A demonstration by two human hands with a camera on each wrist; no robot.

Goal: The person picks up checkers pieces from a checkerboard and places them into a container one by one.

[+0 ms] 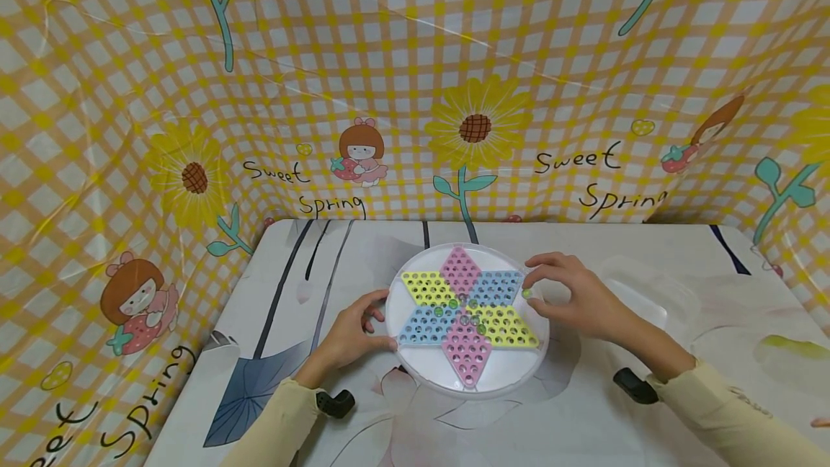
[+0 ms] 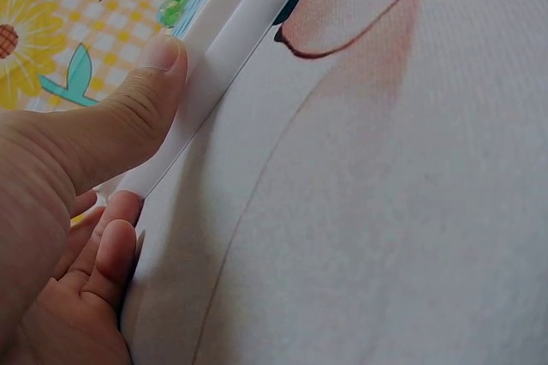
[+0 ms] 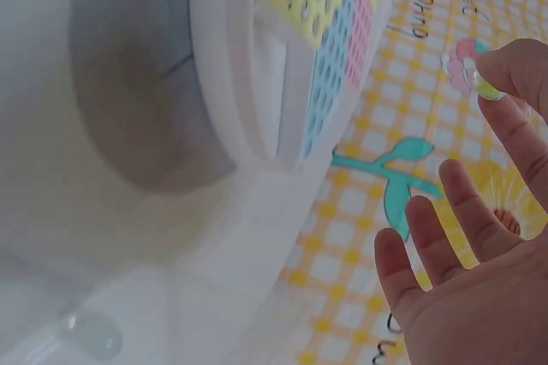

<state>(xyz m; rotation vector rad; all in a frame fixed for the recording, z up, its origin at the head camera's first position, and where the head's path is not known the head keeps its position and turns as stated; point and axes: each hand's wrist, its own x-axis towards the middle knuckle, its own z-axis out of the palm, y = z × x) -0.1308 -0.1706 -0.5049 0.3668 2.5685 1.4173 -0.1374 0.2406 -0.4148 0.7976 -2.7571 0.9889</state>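
Observation:
A round white Chinese checkers board (image 1: pixel 415 370), with a star of pink, yellow and blue holed sections, sits on the table. Several green and clear marbles (image 1: pixel 439 312) rest around the star's middle. My left hand (image 1: pixel 350 330) grips the board's left rim; in the left wrist view the thumb (image 2: pixel 158 82) lies along the rim, with fingers bent below it. Above the board's right edge, my right hand (image 1: pixel 577 294) pinches a yellow-green marble (image 3: pixel 488 86) between thumb and index finger. The other fingers of that hand are spread apart.
A clear plastic tray (image 1: pixel 638 298) stands right of the board, behind the right forearm. One pale marble (image 3: pixel 94 335) shows low in the right wrist view. A checkered cloth (image 1: pixel 415 42) hangs behind and beside the table (image 1: pixel 506 427).

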